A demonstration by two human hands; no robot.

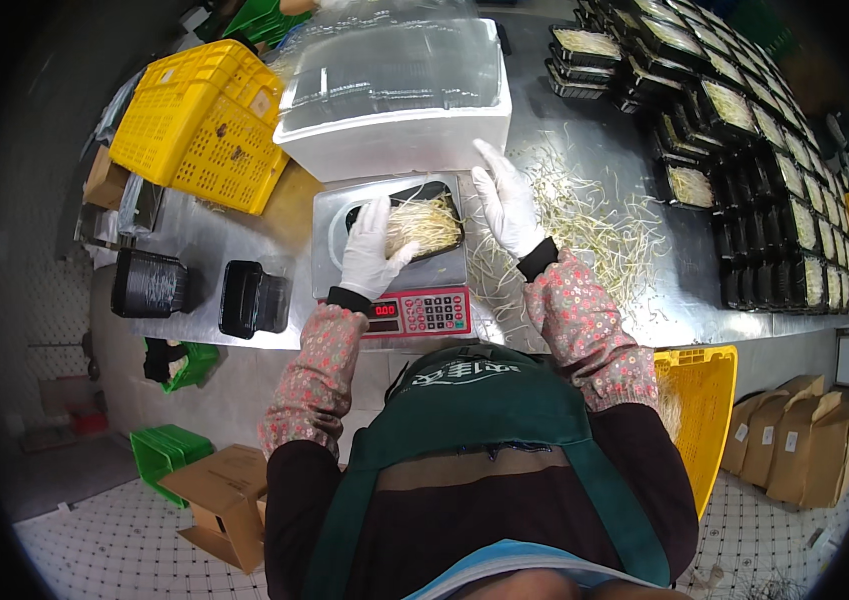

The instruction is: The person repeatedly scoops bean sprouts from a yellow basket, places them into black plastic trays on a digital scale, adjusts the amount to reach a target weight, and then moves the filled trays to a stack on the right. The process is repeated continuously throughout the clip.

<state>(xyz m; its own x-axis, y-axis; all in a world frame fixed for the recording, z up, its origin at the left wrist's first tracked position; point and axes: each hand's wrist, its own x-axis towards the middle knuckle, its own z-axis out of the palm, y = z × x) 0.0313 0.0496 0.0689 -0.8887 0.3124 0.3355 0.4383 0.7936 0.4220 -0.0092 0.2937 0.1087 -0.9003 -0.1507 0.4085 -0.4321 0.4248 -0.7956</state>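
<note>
A black plastic tray (442, 190) filled with pale bean sprouts (425, 224) sits on a steel weighing scale (333, 232) with a red keypad front. My left hand (371, 250), in a white glove, rests on the tray's left side and touches the sprouts. To the right of the tray, my right hand (507, 204), also gloved, hovers with fingers spread, near the corner of a big white tub (385, 145) covered in clear plastic. Loose sprouts (595, 225) lie scattered on the steel table (565, 130) to the right.
Rows of filled black trays (775, 170) cover the table's right side. Stacks of black trays (253, 298) stand at the left. Yellow crates (203, 125) sit at the back left, another yellow crate (705, 400) by my right side. Cardboard boxes (805, 440) and green crates (165, 452) are on the floor.
</note>
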